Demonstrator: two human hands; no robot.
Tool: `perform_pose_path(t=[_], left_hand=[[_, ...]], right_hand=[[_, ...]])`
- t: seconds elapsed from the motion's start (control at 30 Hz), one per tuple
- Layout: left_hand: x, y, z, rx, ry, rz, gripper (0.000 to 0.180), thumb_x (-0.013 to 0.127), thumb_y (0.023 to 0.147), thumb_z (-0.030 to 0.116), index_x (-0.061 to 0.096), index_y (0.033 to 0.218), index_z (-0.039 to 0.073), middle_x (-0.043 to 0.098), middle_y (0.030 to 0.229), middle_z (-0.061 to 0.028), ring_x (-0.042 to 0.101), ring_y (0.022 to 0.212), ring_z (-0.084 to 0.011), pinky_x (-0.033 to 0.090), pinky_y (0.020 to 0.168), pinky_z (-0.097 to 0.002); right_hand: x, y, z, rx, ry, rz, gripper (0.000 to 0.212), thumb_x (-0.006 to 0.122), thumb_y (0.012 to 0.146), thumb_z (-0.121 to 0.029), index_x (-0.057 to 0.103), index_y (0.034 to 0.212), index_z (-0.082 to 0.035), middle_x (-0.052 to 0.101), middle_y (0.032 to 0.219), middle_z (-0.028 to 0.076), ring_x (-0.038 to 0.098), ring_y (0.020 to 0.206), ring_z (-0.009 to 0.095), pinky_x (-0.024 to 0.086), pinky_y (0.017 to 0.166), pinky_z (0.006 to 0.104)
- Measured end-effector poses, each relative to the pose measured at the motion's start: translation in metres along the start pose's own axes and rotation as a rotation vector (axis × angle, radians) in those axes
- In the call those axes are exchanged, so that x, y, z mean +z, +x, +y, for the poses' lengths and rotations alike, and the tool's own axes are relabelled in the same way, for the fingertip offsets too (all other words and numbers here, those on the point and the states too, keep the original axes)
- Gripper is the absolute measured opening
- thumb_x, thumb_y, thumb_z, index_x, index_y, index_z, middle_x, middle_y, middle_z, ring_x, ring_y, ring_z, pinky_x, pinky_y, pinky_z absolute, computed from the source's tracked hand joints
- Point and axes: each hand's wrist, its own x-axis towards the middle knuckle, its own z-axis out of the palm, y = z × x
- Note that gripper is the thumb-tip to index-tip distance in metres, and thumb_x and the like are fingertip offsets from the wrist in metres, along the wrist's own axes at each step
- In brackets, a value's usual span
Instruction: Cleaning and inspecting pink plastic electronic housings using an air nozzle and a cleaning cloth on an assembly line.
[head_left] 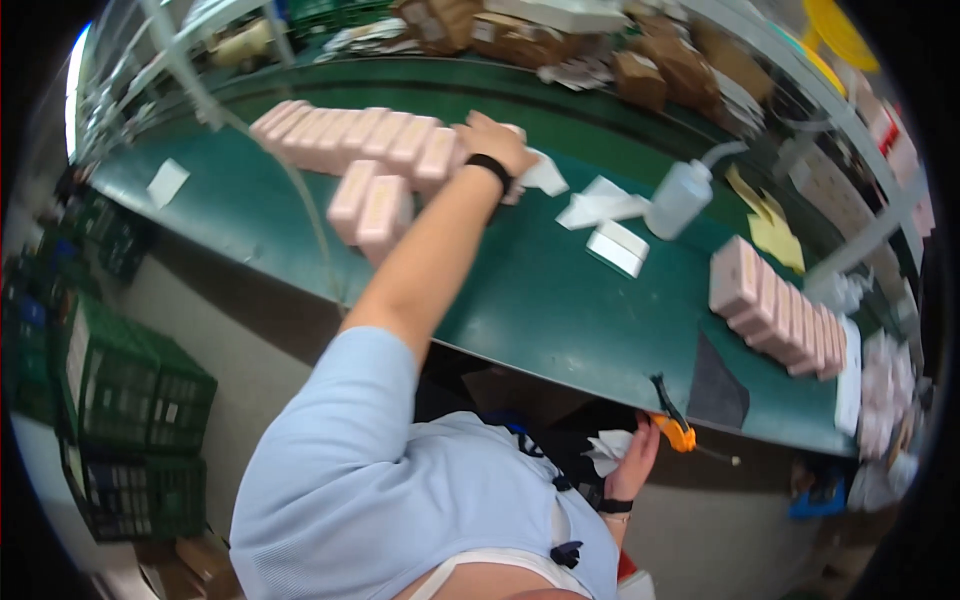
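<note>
A long row of pale pink boxes with rounded edges stands at the far left of the green table. My left hand reaches across to the right end of that row. Its fingers are closed around the end box, which the hand mostly hides. Two more pink boxes stand just in front of the row. Low at the table's front edge, my right hand has a crumpled white cloth against its palm. An orange-handled tool lies by its fingertips; whether they touch it I cannot tell.
White wipes, a small white block and a squeeze bottle sit mid-table. Another pink row stands right, near a dark grey cloth. Green crates are stacked on the left floor. Frame posts rise behind.
</note>
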Motion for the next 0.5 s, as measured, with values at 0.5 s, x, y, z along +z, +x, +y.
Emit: perform_pose_path(t=[0.5], left_hand=[[0.023,-0.004,0.057,0.227,-0.406,0.01,0.043,0.065,0.079,0.02,0.056,0.113,-0.004,0.064,0.118,-0.0238,0.058,0.119,-0.0358,0.044,0.101,-0.0489]], right_hand=[[0.005,0.038,-0.014,-0.334,-0.149,0.494,0.038,0.047,0.104,-0.022,0.056,0.125,0.009,0.064,0.118,0.018,0.061,0.102,0.02,0.046,0.095,0.0309]])
